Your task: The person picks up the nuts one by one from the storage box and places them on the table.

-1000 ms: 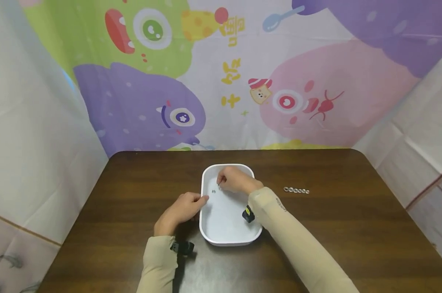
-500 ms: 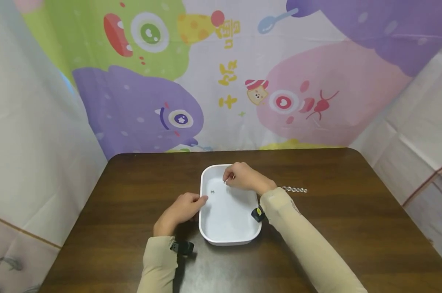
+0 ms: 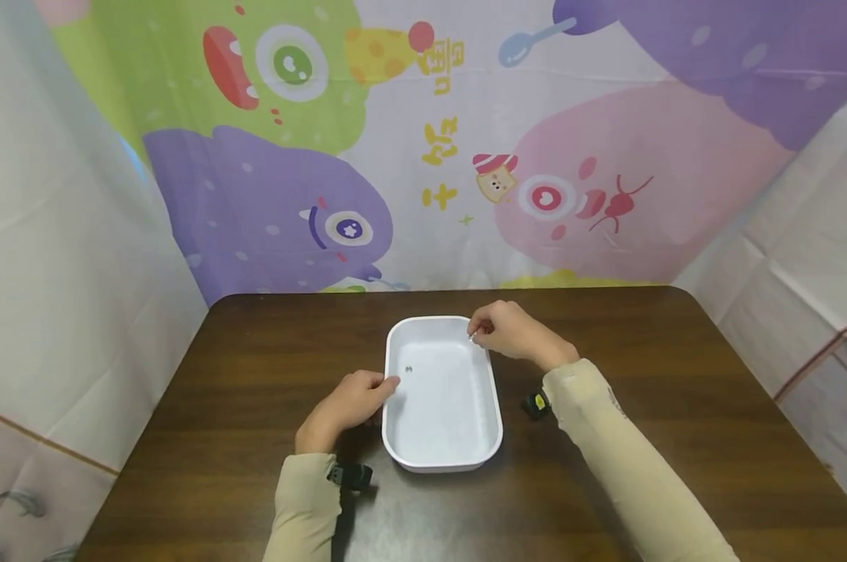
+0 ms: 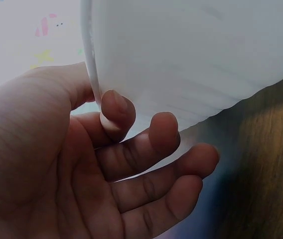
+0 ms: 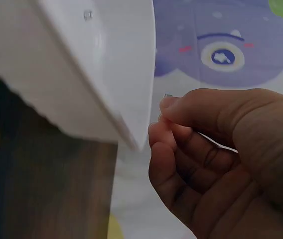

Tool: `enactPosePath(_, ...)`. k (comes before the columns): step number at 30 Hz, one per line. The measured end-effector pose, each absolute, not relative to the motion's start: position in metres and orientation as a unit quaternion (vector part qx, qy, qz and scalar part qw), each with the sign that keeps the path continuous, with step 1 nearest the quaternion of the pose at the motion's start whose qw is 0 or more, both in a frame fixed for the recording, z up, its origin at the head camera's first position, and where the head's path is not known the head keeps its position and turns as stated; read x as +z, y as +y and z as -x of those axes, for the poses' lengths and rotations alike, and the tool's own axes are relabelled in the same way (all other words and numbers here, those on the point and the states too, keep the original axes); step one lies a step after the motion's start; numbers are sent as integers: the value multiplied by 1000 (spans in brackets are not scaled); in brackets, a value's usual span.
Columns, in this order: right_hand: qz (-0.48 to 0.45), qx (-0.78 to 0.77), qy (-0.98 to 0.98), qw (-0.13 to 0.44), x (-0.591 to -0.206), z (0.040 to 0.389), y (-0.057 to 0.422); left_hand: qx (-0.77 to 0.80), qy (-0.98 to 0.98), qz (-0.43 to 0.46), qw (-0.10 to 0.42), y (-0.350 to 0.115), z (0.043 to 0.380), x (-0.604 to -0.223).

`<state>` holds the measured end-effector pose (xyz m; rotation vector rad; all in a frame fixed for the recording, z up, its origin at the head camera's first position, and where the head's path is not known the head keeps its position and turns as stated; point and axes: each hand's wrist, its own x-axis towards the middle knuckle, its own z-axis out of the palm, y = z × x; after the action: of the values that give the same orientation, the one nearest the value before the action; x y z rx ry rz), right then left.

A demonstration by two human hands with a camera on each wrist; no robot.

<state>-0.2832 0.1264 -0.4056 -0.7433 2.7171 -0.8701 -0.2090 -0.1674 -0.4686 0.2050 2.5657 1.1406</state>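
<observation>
A white rectangular tray point(image 3: 443, 460) rests on the table, with a small shiny nut-like metal piece point(image 3: 408, 369) lying inside it near the left wall. My left hand point(image 3: 349, 402) grips the tray's left rim, thumb over the edge and fingers bent against the outer wall, as the left wrist view shows. Above the tray's far right corner, my right hand point(image 3: 510, 328) pinches another small shiny nut point(image 5: 168, 95) between thumb and forefinger. Only a sliver of that nut shows in the right wrist view.
The dark wooden table point(image 3: 247, 351) extends around the tray. A cartoon-printed curtain point(image 3: 430, 234) hangs behind its far edge. The right sleeve point(image 3: 620, 437) crosses the table's right side and the wrist hides the row of small rings seen earlier.
My right hand has lifted a nut from inside the tray and moved right to the far right rim. The other nut stays in the tray. My left hand has kept its place.
</observation>
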Motion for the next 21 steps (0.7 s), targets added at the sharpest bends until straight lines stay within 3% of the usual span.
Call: enactPosePath(21, 199, -264, 942, 61, -408, 283, 200, 402, 896, -62, 177, -167, 209, -468)
